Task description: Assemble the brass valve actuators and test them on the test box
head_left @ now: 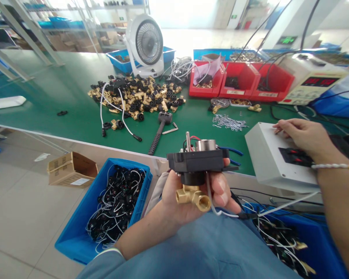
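Note:
My left hand (pixel 171 203) is closed around a motorized valve (pixel 199 162), held in front of my lap. It has an open black housing with a metal cylinder and pin on top, and a brass fitting (pixel 190 195) below. A white cable (pixel 221 212) runs from it to a black connector (pixel 248 216), joined to a second cable leading right. My right hand (pixel 305 135) rests on a grey control box (pixel 267 155) at the bench edge. Its fingers are bent together at the box's upper left; what they pinch, if anything, is hidden. Black rocker switches (pixel 296 156) sit below the palm.
Brass and black valve parts (pixel 145 97) are heaped on the green bench (pixel 75 85), near a hammer (pixel 159 131), metal clips (pixel 229 122) and blue-handled pliers (pixel 235 151). Behind stand a fan (pixel 148 42), red bins (pixel 235 93) and a power supply (pixel 317 79). Blue crates (pixel 75 228) flank my lap.

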`<state>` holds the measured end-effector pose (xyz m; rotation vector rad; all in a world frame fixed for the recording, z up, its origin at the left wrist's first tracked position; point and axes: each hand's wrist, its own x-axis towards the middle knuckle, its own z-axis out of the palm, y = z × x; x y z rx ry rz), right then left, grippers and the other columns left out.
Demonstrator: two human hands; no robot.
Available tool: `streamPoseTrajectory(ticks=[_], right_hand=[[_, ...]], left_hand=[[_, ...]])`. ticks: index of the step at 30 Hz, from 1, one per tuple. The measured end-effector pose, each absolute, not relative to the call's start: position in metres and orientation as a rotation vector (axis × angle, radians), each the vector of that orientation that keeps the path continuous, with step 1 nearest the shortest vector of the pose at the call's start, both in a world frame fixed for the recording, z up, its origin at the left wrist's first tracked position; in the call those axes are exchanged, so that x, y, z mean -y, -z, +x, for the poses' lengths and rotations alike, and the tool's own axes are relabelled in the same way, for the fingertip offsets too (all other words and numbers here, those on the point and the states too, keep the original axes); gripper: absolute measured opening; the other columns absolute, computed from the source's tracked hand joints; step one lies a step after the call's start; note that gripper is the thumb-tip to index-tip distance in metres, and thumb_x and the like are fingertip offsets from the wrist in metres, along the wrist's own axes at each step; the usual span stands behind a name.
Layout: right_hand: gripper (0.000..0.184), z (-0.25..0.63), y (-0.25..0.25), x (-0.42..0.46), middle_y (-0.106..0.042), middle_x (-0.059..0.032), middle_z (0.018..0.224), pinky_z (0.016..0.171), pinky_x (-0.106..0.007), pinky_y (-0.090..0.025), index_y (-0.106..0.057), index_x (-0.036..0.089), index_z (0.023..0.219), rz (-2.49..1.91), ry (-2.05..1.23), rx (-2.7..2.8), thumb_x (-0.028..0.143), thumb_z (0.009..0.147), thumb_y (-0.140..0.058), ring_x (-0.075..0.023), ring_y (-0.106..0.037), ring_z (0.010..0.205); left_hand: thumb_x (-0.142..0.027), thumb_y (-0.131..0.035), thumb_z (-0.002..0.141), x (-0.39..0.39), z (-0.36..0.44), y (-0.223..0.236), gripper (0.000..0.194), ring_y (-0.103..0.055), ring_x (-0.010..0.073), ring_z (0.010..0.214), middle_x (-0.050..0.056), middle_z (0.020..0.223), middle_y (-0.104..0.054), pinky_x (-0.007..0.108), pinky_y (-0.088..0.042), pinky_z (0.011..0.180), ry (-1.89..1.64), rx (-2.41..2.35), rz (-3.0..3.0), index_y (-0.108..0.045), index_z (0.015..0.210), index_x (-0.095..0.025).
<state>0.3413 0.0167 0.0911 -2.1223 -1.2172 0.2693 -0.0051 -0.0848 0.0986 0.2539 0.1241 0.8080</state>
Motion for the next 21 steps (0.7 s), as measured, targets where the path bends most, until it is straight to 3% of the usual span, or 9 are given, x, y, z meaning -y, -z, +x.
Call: streamPoseTrajectory(ticks=[3, 7, 10, 12, 15, 18, 21], right_hand=[[0.017, 0.342, -0.089, -0.017, -0.063, -0.0023, 0.063, 0.058, -0.028, -0.038, -0.068, 0.019, 0.068, -2.106, -0.251, 1.241, 0.024, 0.083, -0.062, -0.0146, -0.051, 0.057], [0.011, 0.345, -0.091, -0.019, -0.071, -0.0062, 0.074, 0.066, -0.030, -0.045, -0.072, 0.018, 0.079, -2.085, -0.128, 1.265, 0.025, 0.082, -0.063, -0.0180, -0.059, 0.066], [0.024, 0.337, -0.101, -0.014, -0.075, -0.0143, 0.096, 0.086, -0.036, -0.050, -0.073, 0.014, 0.102, -1.983, 0.221, 1.229, 0.023, 0.087, -0.056, -0.0230, -0.068, 0.087], [0.032, 0.318, -0.108, 0.000, -0.075, -0.0165, 0.103, 0.091, -0.040, -0.052, -0.070, 0.013, 0.112, -1.837, 0.362, 1.219, 0.026, 0.089, -0.054, -0.0254, -0.070, 0.095], [0.033, 0.266, -0.114, 0.038, -0.073, -0.0073, 0.108, 0.091, -0.045, -0.057, -0.067, 0.028, 0.121, -1.562, 0.108, 1.313, 0.040, 0.092, -0.056, -0.0253, -0.072, 0.096], [0.041, 0.206, -0.108, 0.082, -0.063, 0.0064, 0.135, 0.105, -0.052, -0.054, -0.056, 0.056, 0.133, -1.273, -0.494, 1.605, 0.053, 0.093, -0.063, -0.0284, -0.063, 0.125], [0.058, 0.167, -0.097, 0.107, -0.049, 0.0116, 0.153, 0.107, -0.056, -0.054, -0.039, 0.063, 0.146, -1.169, -0.732, 1.697, 0.056, 0.093, -0.062, -0.0302, -0.054, 0.136]], left_hand=[[-0.049, -0.058, 0.089, 0.084, -0.005, -0.098, 0.040, -0.061, 0.0162, 0.055, 0.005, 0.065, -0.064, 0.034, -0.059, 0.061, -0.814, -0.133, 0.289, -0.076, 0.096, -0.014], [-0.047, -0.054, 0.096, 0.084, -0.004, -0.101, 0.041, -0.074, 0.0219, 0.078, 0.012, 0.094, -0.077, 0.034, -0.061, 0.075, -0.881, -0.277, 0.392, -0.076, 0.100, -0.013], [-0.038, -0.059, 0.099, 0.086, -0.002, -0.104, 0.035, -0.076, 0.0234, 0.094, 0.010, 0.116, -0.076, 0.034, -0.060, 0.085, -1.010, -0.452, 0.417, -0.068, 0.126, -0.018], [-0.027, -0.064, 0.096, 0.088, 0.000, -0.106, 0.045, -0.076, 0.0220, 0.100, 0.005, 0.126, -0.073, 0.033, -0.059, 0.090, -1.067, -0.509, 0.441, -0.057, 0.141, -0.028], [-0.017, -0.067, 0.092, 0.089, 0.002, -0.108, 0.055, -0.073, 0.0209, 0.109, 0.001, 0.125, -0.074, 0.032, -0.054, 0.100, -1.123, -0.554, 0.503, -0.055, 0.143, -0.034], [-0.016, -0.071, 0.089, 0.090, 0.001, -0.108, 0.052, -0.069, 0.0229, 0.118, 0.001, 0.123, -0.075, 0.034, -0.050, 0.107, -1.179, -0.588, 0.588, -0.061, 0.137, -0.033], [-0.018, -0.074, 0.089, 0.091, 0.000, -0.107, 0.052, -0.068, 0.0238, 0.121, 0.002, 0.127, -0.073, 0.034, -0.050, 0.108, -1.191, -0.600, 0.666, -0.062, 0.137, -0.033]])
